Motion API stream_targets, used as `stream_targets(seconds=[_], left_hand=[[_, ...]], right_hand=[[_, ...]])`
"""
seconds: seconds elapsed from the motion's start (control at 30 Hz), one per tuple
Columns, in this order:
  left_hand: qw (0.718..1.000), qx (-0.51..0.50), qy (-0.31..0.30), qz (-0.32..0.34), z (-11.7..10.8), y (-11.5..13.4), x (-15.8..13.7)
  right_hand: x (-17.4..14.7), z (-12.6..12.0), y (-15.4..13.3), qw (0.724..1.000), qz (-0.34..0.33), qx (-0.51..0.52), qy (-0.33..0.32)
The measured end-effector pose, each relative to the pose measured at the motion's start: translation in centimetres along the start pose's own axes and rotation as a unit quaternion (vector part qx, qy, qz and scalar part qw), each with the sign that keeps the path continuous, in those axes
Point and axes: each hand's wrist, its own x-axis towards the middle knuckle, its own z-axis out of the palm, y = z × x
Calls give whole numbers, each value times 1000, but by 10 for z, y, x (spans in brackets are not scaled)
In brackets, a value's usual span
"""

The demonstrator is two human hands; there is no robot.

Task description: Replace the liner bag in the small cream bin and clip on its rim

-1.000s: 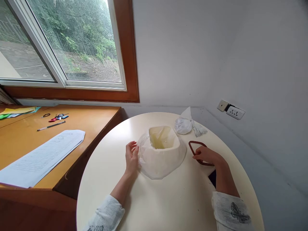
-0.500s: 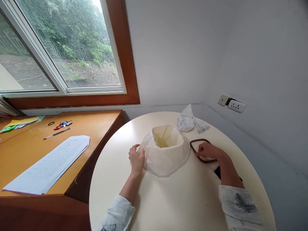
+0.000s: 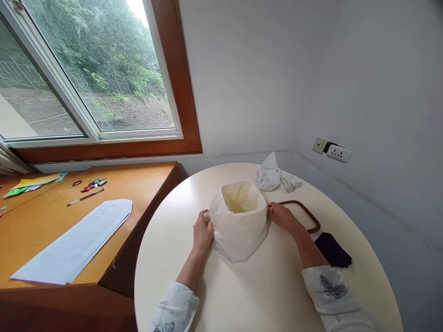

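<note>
A pale container [image 3: 243, 197] stands on the round table, lined with a white plastic bag [image 3: 240, 235] that is folded out over its rim and hangs down around it. My left hand [image 3: 203, 233] is closed on the bag's left side, thumb toward me. On the opposite side my right hand [image 3: 282, 216] has its fingers pressed together at the bag's edge; the fingertips are partly hidden. Just beyond and right of that hand lies a brown rounded-square ring [image 3: 313, 221]. A dark folded cloth-like item [image 3: 332, 250] rests near my right forearm.
A knotted white plastic bag [image 3: 269, 177] lies at the table's [image 3: 238, 295] back. Left of the table, a wooden desk [image 3: 138, 184] holds papers [image 3: 79, 244], a pen [image 3: 85, 197] and keys [image 3: 93, 184]. A wall with sockets [image 3: 339, 152] borders the right.
My right hand has left the brown ring and moved left to the bag's edge. The bag's sides are drawn in closer around the container. The dark item is more exposed.
</note>
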Motion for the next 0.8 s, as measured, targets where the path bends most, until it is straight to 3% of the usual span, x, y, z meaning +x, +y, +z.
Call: stream_targets(seconds=[0.33, 0.6, 0.8], left_hand=[[985, -161, 48, -42, 2, -7, 7], [945, -297, 72, -116, -1, -15, 14], [923, -353, 77, -134, -5, -14, 14]], right_hand=[[8, 6, 9, 998, 11, 11, 53], [9, 9, 10, 993, 17, 25, 112], [9, 20, 8, 988, 19, 64, 139]])
